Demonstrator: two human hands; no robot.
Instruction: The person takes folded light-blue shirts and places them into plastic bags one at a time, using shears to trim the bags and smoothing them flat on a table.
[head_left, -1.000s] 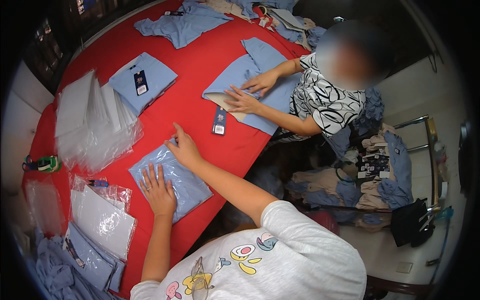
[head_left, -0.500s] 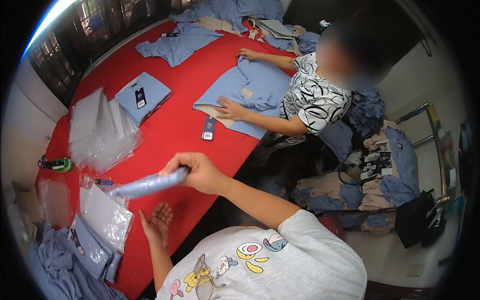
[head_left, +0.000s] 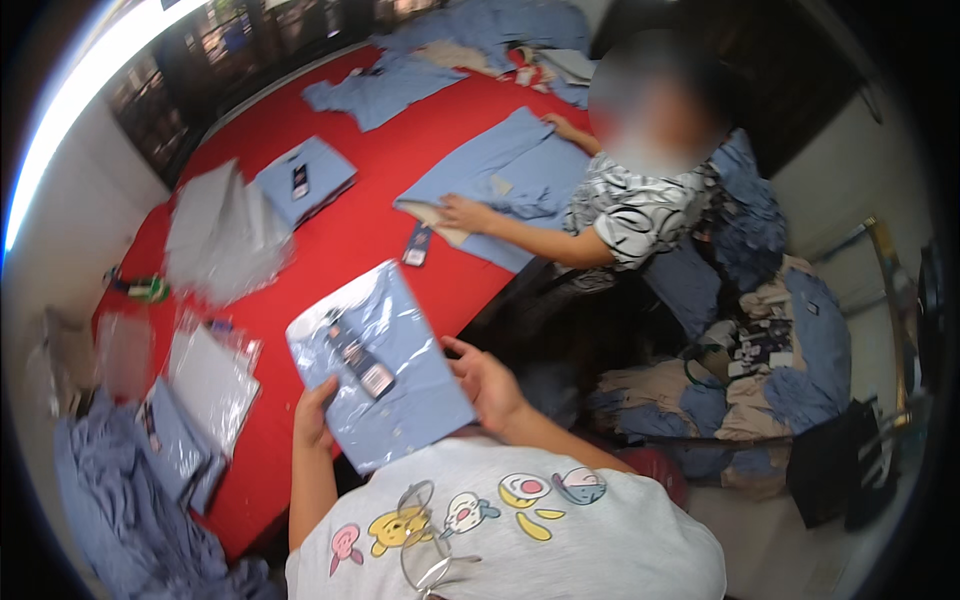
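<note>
A folded light-blue shirt in a clear plastic bag (head_left: 410,370) is held up in front of my chest, its front facing up and tilted. A dark hang tag (head_left: 362,358) lies across it under the shiny plastic. My left hand (head_left: 314,412) grips the left edge, thumb on top. Along the right edge, my right hand (head_left: 492,388) holds the bag with its fingers partly hidden beside and behind it. At the lower left, packed blue shirts (head_left: 175,450) lie near a white sheet in clear plastic (head_left: 208,385).
Across the red table (head_left: 360,215), a co-worker (head_left: 625,215) handles a spread blue shirt (head_left: 510,170). Clear bags (head_left: 222,240) and a folded stack of shirts (head_left: 310,180) lie at left. Loose blue garments (head_left: 120,500) fill the near left; more garments (head_left: 740,380) are piled at right.
The bagged shirt has come from over the table, edge-on in my right hand, to before my chest, turned face up. My left hand has taken hold too. The view has shifted.
</note>
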